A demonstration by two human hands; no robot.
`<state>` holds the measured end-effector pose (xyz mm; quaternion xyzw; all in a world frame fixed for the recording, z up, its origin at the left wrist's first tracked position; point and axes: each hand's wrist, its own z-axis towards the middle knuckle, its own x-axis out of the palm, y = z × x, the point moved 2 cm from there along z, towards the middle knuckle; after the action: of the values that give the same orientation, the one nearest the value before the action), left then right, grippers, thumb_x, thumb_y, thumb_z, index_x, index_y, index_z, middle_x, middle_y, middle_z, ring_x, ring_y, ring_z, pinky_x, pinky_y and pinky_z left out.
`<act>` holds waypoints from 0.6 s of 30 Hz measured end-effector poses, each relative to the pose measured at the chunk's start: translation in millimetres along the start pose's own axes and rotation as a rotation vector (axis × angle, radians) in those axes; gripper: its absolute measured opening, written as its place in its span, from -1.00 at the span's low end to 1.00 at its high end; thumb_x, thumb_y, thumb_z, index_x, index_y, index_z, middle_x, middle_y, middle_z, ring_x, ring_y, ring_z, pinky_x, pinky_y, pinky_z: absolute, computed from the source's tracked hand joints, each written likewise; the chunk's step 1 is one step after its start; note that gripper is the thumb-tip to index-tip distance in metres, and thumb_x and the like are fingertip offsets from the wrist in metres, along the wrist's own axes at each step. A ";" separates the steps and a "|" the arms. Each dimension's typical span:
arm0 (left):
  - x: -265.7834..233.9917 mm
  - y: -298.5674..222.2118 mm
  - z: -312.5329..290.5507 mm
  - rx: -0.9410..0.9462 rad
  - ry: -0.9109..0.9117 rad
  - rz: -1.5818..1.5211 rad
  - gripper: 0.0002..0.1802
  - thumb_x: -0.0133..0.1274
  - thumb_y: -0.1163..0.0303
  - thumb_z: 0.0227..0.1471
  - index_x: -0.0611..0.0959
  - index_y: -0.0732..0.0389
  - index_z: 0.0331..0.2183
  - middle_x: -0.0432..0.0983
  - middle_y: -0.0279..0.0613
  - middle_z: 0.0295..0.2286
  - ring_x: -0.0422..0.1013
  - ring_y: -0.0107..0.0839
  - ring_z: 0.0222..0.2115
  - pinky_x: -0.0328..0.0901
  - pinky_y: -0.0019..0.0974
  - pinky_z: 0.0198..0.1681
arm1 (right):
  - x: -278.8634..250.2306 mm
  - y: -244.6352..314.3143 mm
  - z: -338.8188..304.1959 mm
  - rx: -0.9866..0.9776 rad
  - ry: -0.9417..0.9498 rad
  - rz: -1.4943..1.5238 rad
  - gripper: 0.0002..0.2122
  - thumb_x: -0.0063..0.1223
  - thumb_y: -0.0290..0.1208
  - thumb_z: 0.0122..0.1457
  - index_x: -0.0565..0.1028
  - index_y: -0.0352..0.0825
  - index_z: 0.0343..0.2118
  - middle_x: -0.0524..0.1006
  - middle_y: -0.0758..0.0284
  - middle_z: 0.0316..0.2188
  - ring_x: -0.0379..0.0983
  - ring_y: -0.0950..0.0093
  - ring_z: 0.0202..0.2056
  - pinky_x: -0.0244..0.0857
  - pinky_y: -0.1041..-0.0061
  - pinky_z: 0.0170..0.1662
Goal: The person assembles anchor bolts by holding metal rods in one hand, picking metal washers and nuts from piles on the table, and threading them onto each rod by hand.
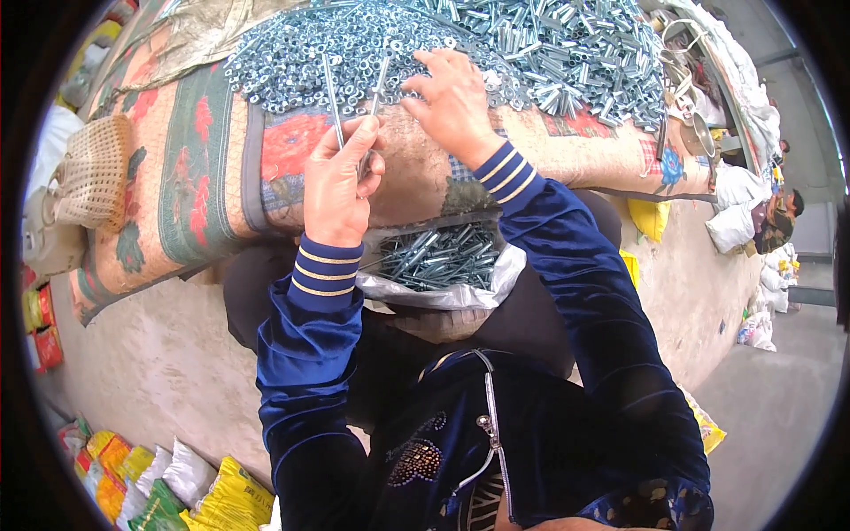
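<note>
My left hand [341, 181] is closed around two long, thin metal bolts [333, 102], which stick up from the fingers and spread apart at the top. Beside it, my right hand [456, 102] reaches to the near edge of a heap of small metal nuts [292, 66]. Its fingers are bent and apart, and no held piece shows between them. Behind and to the right lies a pile of metal sleeves [584, 53]. Below my hands, a pale plastic-lined container [496, 288] at my lap holds many metal bolts with sleeves [443, 257].
A patterned cloth [212, 159] covers the work table. At its left end stands a woven tan chair back or basket [93, 173]. Metal hoops and tools [695, 115] lie at the right. Colourful sacks [230, 496] sit on the floor, and another person [779, 221] is far right.
</note>
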<state>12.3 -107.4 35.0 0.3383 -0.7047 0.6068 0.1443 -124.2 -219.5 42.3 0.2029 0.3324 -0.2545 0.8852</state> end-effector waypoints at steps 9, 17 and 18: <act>-0.9 -1.0 -2.0 -0.131 0.075 0.015 -0.83 0.12 0.42 0.02 0.58 0.27 -0.31 0.49 -0.25 -0.50 0.35 -0.62 -0.65 0.01 -0.66 -0.76 | -12.5 -29.0 12.5 0.278 0.033 0.391 -0.93 0.18 -0.39 -0.03 0.58 -0.25 -0.50 0.56 0.32 -0.34 0.48 0.33 -0.26 0.35 0.36 -0.17; 8.3 -0.9 -5.3 -0.209 0.169 0.099 -0.81 0.06 0.36 0.08 0.56 0.27 -0.29 0.50 -0.25 -0.48 0.35 -0.63 -0.63 0.00 -0.66 -0.76 | -51.0 -21.0 14.0 0.552 0.322 1.238 -0.85 0.16 -0.52 0.05 0.50 -0.41 -0.31 0.52 0.32 -0.35 0.47 0.59 -0.36 0.38 0.66 -0.26; 7.7 0.5 -5.6 -0.199 0.180 0.103 -0.78 0.03 0.32 0.10 0.56 0.27 -0.28 0.50 -0.26 -0.48 0.35 -0.63 -0.63 0.00 -0.65 -0.76 | -51.6 -18.3 11.5 0.593 0.354 1.292 -0.81 0.17 -0.51 0.04 0.48 -0.41 -0.27 0.52 0.33 -0.37 0.46 0.60 -0.38 0.37 0.66 -0.27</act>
<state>5.2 -104.4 40.7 0.2300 -0.7619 0.5685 0.2085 -162.9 -223.8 82.5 0.6278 0.2013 0.2756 0.6996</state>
